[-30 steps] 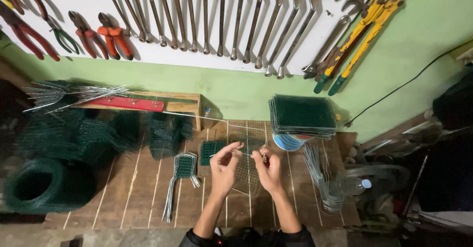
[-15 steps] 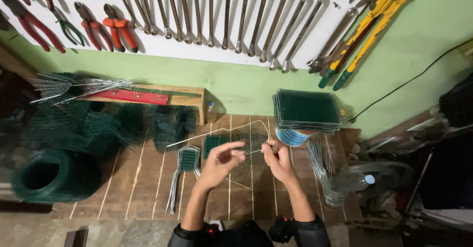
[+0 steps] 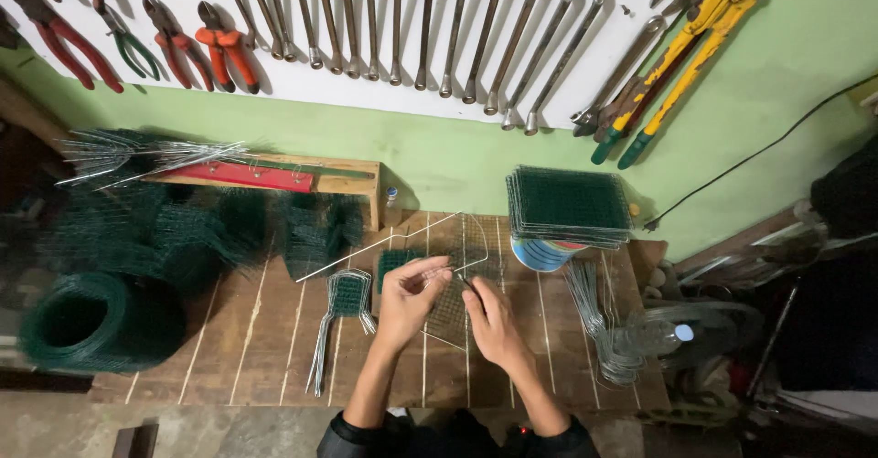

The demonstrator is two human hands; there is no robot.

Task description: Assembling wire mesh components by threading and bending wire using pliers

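Note:
My left hand and my right hand meet over a square piece of green wire mesh lying on the wooden workbench. Both pinch a bent silver wire frame whose long straight end runs up to the left and whose curved part loops above the mesh. The fingers of both hands are closed on the wire at the mesh's upper edge.
A finished mesh-and-wire piece lies left of my hands. A stack of mesh squares sits on a tin at back right, bent wires at right, a mesh roll at left. Wrenches and pliers hang on the wall.
The hands have shifted slightly lower on the mesh, and the wire frame has tilted, its long end now pointing further down to the left. The camera moved closer to the bench.

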